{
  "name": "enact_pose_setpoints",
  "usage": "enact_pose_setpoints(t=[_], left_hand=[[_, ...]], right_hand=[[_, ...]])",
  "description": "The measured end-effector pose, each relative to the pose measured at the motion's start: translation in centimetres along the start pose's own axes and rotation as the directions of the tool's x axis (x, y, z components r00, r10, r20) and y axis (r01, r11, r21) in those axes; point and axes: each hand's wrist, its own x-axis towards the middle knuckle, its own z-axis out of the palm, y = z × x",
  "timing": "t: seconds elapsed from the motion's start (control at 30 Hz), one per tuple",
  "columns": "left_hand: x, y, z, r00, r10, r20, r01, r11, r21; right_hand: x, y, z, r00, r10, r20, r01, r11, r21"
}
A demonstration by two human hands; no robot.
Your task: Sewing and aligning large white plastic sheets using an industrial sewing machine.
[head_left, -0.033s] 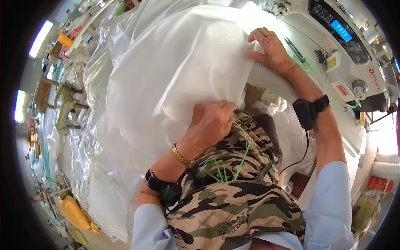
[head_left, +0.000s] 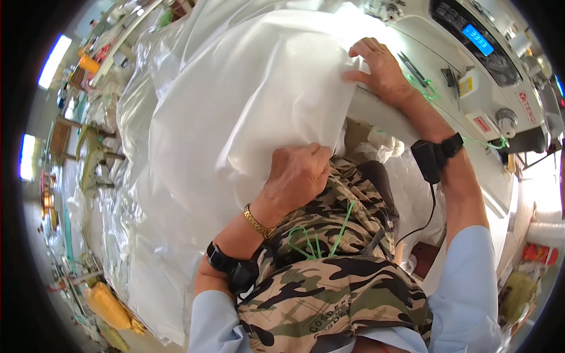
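The person sits at a white sewing machine (head_left: pixel 471 76) with a large white fabric piece (head_left: pixel 253 100) spread over the lap and the machine bed. The left hand (head_left: pixel 294 176) has its fingers curled together, clamped on the near edge of the fabric, just above the camouflage trousers (head_left: pixel 335 282). The right hand (head_left: pixel 382 70) lies on the far edge of the fabric, fingers close together and pressing it flat on the bed. Green threads (head_left: pixel 318 241) lie on the trousers

Bright ceiling strip lights (head_left: pixel 54 60) at left; cluttered workbenches (head_left: pixel 82 159) below; pale floor (head_left: pixel 41 117)
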Motion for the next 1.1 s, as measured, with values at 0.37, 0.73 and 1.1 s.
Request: enact_pose_setpoints(t=[0.37,0.73,1.1], left_hand=[[2.9,-1.4,0.5,0.988,0.124,0.089,-0.130,0.989,0.070],[8.6,-3.6,0.1,0.971,0.151,0.184,-0.202,0.932,0.301],[15.0,-5.9,4.3,0.959,0.266,0.098,-0.283,0.891,0.355]], right_hand=[[-0.9,0.2,0.2,0.942,0.329,0.060,-0.268,0.851,-0.451],[-1.3,0.3,-0.1,0.914,0.370,0.170,-0.323,0.913,-0.249],[-0.7,0.8,-0.8,0.867,0.418,0.271,-0.375,0.906,-0.199]])
